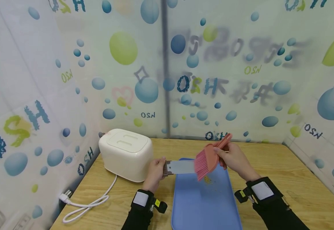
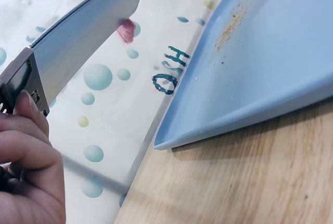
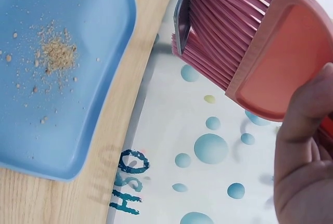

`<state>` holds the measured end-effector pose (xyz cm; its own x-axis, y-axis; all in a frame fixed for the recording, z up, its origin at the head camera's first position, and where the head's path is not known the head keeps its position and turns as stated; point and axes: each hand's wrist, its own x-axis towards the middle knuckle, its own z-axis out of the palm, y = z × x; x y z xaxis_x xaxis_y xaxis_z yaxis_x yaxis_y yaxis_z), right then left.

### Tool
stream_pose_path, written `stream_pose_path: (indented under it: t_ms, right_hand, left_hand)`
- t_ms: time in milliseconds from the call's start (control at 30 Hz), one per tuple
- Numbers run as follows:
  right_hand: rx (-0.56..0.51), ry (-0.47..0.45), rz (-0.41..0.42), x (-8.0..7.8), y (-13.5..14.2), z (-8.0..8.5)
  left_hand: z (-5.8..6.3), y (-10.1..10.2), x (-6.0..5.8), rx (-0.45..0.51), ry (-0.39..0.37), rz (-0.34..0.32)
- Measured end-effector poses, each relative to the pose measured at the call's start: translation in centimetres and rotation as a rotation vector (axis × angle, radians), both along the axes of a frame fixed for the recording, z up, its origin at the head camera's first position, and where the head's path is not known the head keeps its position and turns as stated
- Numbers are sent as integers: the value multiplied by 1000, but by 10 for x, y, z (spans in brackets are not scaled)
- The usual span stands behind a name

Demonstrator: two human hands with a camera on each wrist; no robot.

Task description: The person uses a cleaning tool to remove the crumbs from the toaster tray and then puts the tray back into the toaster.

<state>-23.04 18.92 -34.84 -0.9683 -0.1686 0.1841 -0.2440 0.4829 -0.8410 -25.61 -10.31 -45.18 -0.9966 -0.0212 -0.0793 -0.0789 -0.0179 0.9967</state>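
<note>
My left hand grips the brown end piece of a flat metal crumb tray, which is raised above the far end of a blue plastic tray. My right hand holds a pink brush by its handle. In the right wrist view the brush's bristles bend around the crumb tray's edge, touching it. Brown crumbs lie in a small pile with scattered bits on the blue tray. In the left wrist view the thumb and curled fingers hold the crumb tray's end.
A cream-white toaster stands to the left of the blue tray, close to my left hand. Its white cord and plug lie loosely on the wooden table. A patterned curtain hangs behind the table.
</note>
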Motion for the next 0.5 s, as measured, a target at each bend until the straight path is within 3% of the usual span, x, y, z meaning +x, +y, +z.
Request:
stream_pose_path:
  t_ms: [500]
  right_hand:
    - [42,35,-49,2,7,0]
  left_hand:
    - [0,0,0,5,2,2]
